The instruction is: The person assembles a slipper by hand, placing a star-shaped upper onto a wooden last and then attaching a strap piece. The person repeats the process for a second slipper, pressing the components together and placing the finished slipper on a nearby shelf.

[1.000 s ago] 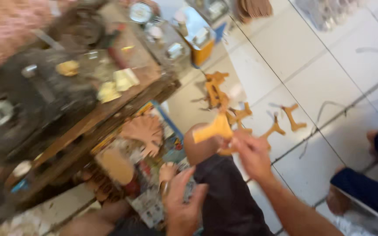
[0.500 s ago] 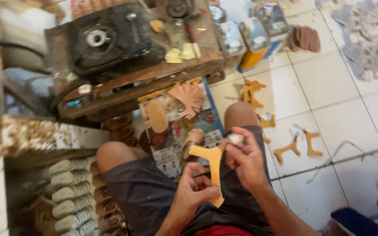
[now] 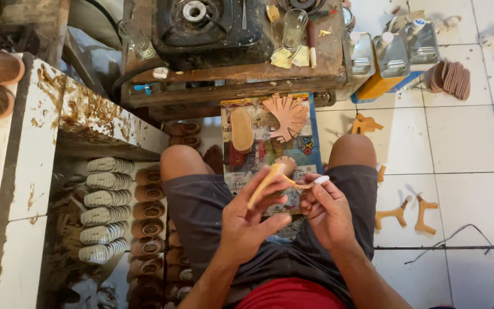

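I sit with my knees apart, both hands raised over my lap. My left hand [image 3: 250, 216] grips a tan Y-shaped sandal strap [image 3: 265, 182], seen almost edge-on. My right hand [image 3: 327, 210] pinches the strap's other end and holds a small white piece [image 3: 321, 179] between its fingertips. Just beyond my hands, a colourful printed board [image 3: 304, 150] on the floor bears a tan sole [image 3: 241, 129] and a fan of pink strap pieces [image 3: 286, 116].
A worn wooden bench [image 3: 247, 77] ahead carries a black gas stove [image 3: 212, 26] and a glass [image 3: 294, 26]. Rows of stacked soles [image 3: 105, 209] lie at my left. More Y-shaped straps [image 3: 407, 210] lie on the white tiles at right, near plastic jugs [image 3: 393, 54].
The view has swung down and steadied over my lap. I have brought the strap in closer and turned it edge-on, with both hands now working together at its end.
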Available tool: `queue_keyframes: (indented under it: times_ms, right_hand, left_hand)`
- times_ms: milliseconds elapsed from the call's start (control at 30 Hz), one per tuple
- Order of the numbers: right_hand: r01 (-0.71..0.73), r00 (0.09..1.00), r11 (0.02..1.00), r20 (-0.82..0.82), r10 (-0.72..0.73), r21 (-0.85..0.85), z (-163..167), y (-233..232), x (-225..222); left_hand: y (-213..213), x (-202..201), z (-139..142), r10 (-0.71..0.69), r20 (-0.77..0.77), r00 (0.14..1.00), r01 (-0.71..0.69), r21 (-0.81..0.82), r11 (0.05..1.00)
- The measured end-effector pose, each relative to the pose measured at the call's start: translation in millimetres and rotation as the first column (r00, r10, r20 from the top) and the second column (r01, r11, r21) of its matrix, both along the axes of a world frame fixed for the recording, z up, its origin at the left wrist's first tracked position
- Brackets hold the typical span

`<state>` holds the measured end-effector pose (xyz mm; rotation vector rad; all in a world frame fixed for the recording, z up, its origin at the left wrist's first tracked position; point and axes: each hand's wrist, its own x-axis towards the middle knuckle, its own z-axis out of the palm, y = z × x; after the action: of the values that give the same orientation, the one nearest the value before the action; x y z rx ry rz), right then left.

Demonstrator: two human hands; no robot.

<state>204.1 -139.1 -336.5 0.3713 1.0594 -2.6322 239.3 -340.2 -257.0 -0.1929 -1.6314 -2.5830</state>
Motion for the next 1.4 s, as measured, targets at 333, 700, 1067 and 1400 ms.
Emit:
queue_keyframes:
  times_ms: [333, 700, 1067, 1400]
  right_hand:
    - [-0.033, 0.96, 0.997, -0.275, 0.051, 0.072, 20, 17, 0]
    - [0.144, 0.586, 0.46, -0.45, 0.674, 0.876, 87, 27, -8]
    - [0.277, 0.576, 0.361, -0.455, 0.679, 0.89, 86, 11, -12]
    - [0.574, 0.655, 0.308, -0.651, 0.384, 0.759, 48, 4, 15]
  left_hand:
    - [1, -16, -11, -0.174, 0.486, 0.856, 0.05, 0.258, 0.965]
    - [10, -9, -33, -0.154, 0.548, 0.822, 0.211, -0.041, 0.977]
    - [13, -6, -46, -0.177, 0.541, 0.822, 0.197, 0.021, 0.98]
    - [58, -2, -70, 0.015, 0.489, 0.872, -0.226, 0.375, 0.899]
